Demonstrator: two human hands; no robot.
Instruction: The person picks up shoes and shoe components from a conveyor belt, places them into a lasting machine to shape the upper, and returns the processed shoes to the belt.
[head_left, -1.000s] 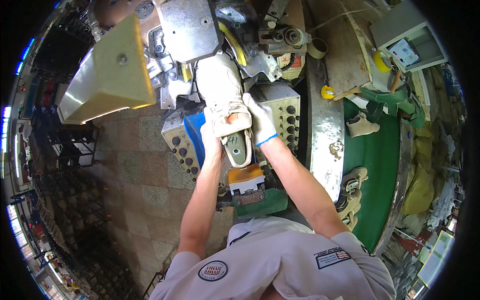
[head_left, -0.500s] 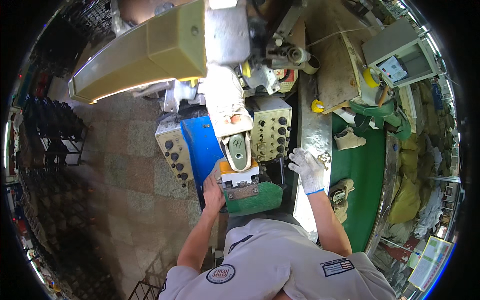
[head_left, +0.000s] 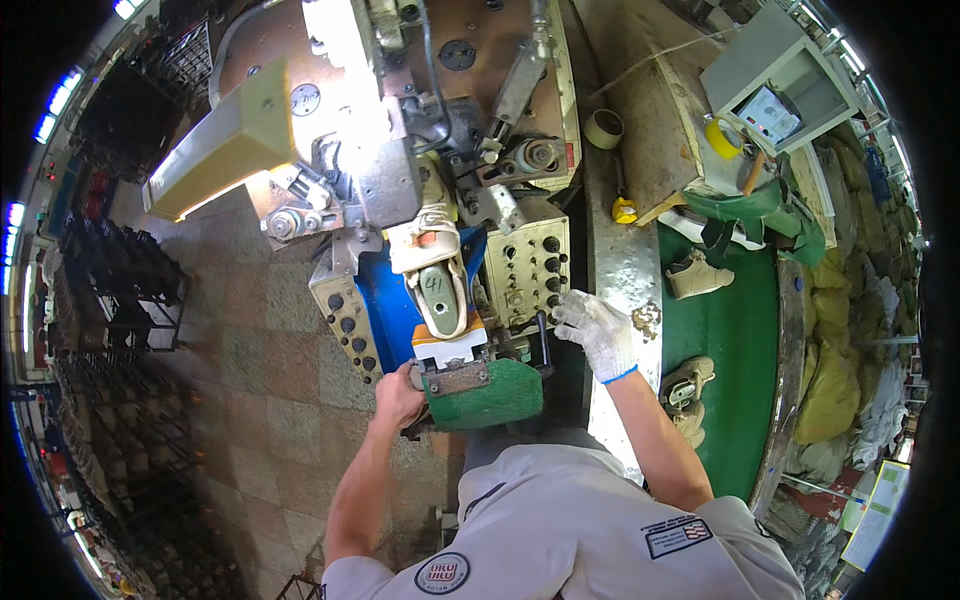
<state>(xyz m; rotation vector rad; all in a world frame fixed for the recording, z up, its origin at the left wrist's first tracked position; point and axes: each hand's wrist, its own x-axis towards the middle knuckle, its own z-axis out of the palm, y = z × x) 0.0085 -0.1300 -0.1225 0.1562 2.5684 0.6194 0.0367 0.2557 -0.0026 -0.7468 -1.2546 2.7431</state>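
A beige lace-up shoe sits on a grey-green shoe last in the machine, toe pointing away and partly under the metal head. White and orange pads support its heel end. My bare left hand is closed at the left side of the shoe support with its green front plate; some fingers are hidden there. My right hand, in a white knit glove, hovers open beside the black-knobbed lever, holding nothing.
Control boxes with black knobs flank the blue tray. On the right, a green-surfaced bench carries several loose beige shoes. A yellow tape roll lies by a grey cabinet. Dark racks stand at left.
My view has shifted, and more of the machine's upper mechanism shows. The left hand's fingers, stretched forward before, are now curled at the support's side. My right hand stays open near the lever.
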